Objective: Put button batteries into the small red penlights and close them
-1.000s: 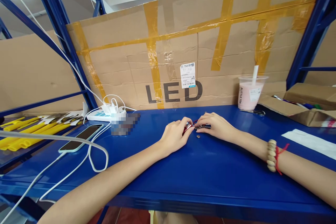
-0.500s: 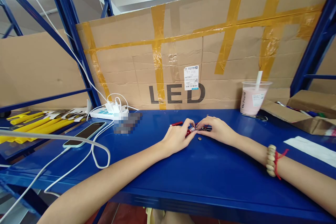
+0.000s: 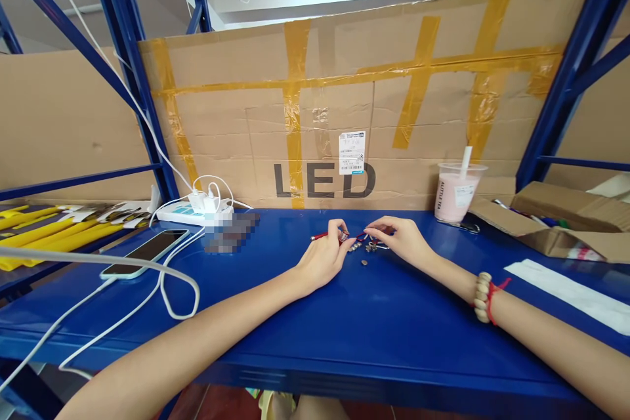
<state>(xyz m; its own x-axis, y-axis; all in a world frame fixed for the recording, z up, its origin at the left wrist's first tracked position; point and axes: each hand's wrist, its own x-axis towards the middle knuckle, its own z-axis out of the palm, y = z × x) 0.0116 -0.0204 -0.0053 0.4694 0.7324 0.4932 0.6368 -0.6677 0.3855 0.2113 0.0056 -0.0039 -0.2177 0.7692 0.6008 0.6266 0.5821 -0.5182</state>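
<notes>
My left hand (image 3: 323, 257) rests on the blue shelf top (image 3: 305, 328) with its fingers pinched on a thin red pen-like tube (image 3: 322, 235) that points left. My right hand (image 3: 398, 240) is curled just to the right, fingertips pinched on a small dark part I cannot name. Between and below the two hands lie a few small silver parts (image 3: 358, 247) and a round button-like piece (image 3: 364, 262). A bead bracelet with a red cord sits on my right wrist (image 3: 485, 297).
A taped cardboard sheet marked LED (image 3: 325, 180) stands behind. A pink drink cup with a straw (image 3: 457, 190) is at the right, beside an open cardboard box (image 3: 556, 223) and white paper (image 3: 566, 292). A phone (image 3: 145, 252), white cables and a power strip (image 3: 194, 213) lie left; yellow tubes (image 3: 44, 233) are farther left.
My hands have drawn slightly apart, leaving small silver parts lying on the shelf between them. The red tube now sticks out to the left of my left fingers.
</notes>
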